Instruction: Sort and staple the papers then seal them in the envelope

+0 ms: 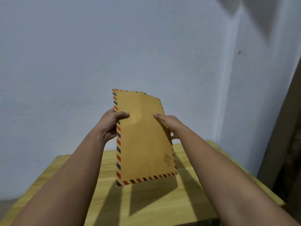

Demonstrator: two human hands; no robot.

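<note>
A brown envelope [143,141] with a red and blue striped border is held upright in the air above the table. My left hand [110,124] grips its left edge, thumb across the front. My right hand [169,126] holds the right edge, thumb on the front and fingers behind. The envelope's top right corner bends back. A faint round stamp mark shows near its lower right. No papers or stapler are visible.
A yellow wooden table [154,203] lies below my arms, with the envelope's shadow on it. A pale blue wall [114,46] stands close behind. A dark wooden panel [286,144] leans at the far right.
</note>
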